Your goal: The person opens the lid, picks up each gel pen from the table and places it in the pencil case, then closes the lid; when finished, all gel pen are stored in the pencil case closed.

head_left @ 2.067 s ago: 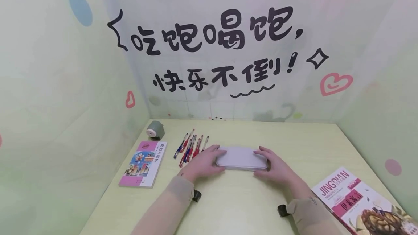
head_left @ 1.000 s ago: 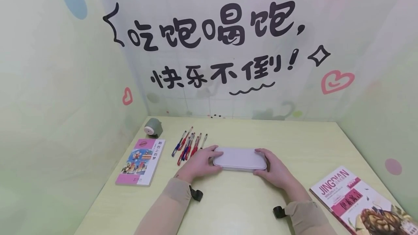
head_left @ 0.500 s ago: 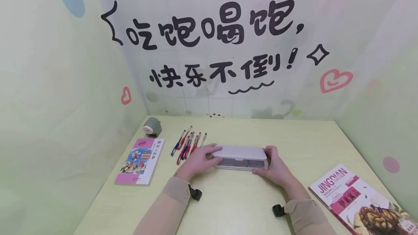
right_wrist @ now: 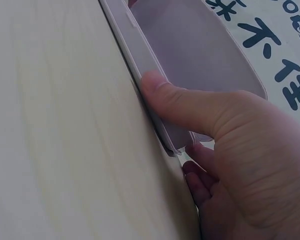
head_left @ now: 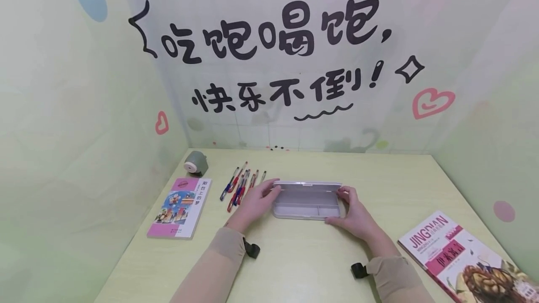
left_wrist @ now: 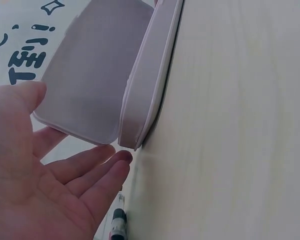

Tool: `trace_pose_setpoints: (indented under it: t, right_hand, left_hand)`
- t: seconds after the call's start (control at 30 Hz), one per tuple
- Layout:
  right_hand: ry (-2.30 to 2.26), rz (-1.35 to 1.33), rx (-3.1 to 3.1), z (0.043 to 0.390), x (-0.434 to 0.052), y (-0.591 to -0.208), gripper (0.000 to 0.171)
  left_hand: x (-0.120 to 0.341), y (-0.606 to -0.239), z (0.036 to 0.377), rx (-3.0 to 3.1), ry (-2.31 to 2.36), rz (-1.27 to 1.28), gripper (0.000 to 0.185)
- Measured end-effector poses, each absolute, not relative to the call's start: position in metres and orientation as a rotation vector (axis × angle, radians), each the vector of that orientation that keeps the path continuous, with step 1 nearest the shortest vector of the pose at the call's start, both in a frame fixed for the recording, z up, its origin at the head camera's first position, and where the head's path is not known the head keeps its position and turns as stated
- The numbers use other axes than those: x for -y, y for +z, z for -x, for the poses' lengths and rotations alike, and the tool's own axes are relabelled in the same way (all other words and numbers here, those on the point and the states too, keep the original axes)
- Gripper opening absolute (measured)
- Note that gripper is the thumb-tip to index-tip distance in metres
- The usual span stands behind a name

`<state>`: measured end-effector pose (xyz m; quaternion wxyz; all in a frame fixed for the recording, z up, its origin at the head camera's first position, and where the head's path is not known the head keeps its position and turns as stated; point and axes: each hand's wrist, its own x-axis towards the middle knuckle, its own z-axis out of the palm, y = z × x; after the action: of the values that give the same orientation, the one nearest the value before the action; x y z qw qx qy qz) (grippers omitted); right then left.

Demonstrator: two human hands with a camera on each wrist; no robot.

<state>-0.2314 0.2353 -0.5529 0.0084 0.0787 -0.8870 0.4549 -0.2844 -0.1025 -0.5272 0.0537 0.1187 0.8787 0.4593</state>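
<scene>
Pencil case [head_left: 306, 200] open on our desk [head_left: 303, 256], lid [head_left: 307, 184] raised, both hands on its ends.
We hold it mid-desk: our left hand [head_left: 257, 204] sits at the left end with fingers relaxed and nearly straight, thumb against the lid's edge, nothing curled around it in the left wrist view. Our right hand [head_left: 353, 216] grips the right end, thumb pressed on the tray's front rim, other fingers curled behind the corner. Tray inside shows a divider, compartments look bare. Pens [head_left: 242, 183] lie in a loose row just left of the left hand. Small pink book [head_left: 180, 207] further left, grey sharpener [head_left: 195, 162] behind it. Second book [head_left: 459, 255] sits well apart at right.
</scene>
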Motion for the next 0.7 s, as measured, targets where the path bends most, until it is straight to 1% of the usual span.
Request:
trace_pose_setpoints:
  t: [0.13,0.23,0.43,0.57,0.7]
  right_hand:
    - [1.438,-0.269,2.758,0.233,-0.234,-0.554,0.116]
    - [1.464,-0.29,2.734,0.234,-0.233,-0.555,0.122]
    - [1.414,-0.317,2.75,0.236,-0.234,-0.554,0.134]
    - [1.32,-0.337,2.798,0.237,-0.235,-0.554,0.139]
    - [1.307,-0.342,2.806,0.236,-0.234,-0.553,0.143]
  left_hand:
    - [0.11,-0.521,0.287,-2.727,1.375,-0.311,0.065]
    - [0.125,-0.513,0.293,-2.904,1.269,-0.268,0.06]
    - [0.166,-0.501,0.301,-3.2,0.889,0.029,0.053]
    - [0.183,-0.5,0.301,-3.158,0.687,0.181,0.05]
    - [0.19,-0.497,0.298,-3.083,0.639,0.279,0.049]
